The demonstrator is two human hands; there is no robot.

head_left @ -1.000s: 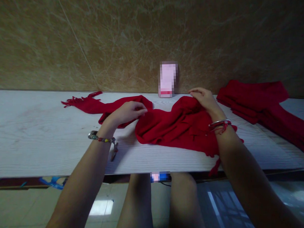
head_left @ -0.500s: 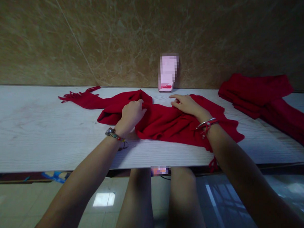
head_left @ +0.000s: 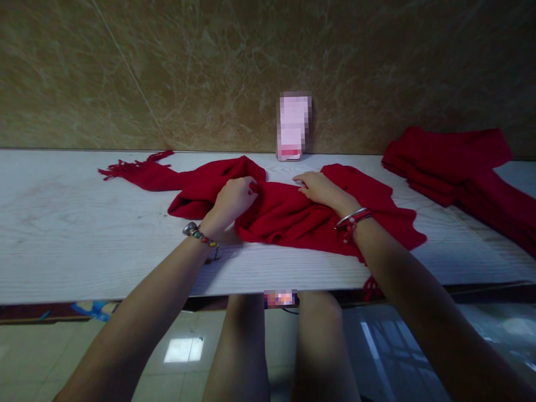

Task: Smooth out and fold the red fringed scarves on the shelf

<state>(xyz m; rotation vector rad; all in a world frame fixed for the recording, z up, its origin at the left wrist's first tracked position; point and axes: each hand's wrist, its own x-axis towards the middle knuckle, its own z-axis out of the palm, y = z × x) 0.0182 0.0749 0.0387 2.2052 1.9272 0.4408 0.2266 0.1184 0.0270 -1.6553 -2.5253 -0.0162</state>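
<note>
A red scarf [head_left: 286, 218] lies crumpled and partly folded across the white wood-grain table. Its fringe [head_left: 121, 169] spreads out at the left end, and another tassel hangs over the front edge at the right. My left hand [head_left: 236, 196] is closed on the scarf near its middle, fingers curled into the cloth and fingertips partly hidden. On the scarf's upper right part rests my right hand [head_left: 319, 190], with the index finger stretched out over the far edge of the cloth and the other fingers slightly bent against it.
Against the brown marbled wall [head_left: 202, 68] leans a phone [head_left: 294, 127] with a blurred screen. More folded red cloth [head_left: 451, 159] lies at the right of the white table [head_left: 67, 231]. Below the front edge are my legs and a blurred small item [head_left: 280, 298].
My right hand has shifted slightly left along the scarf's far edge. My left hand stays at the same spot on the cloth. The whole view has moved a little.
</note>
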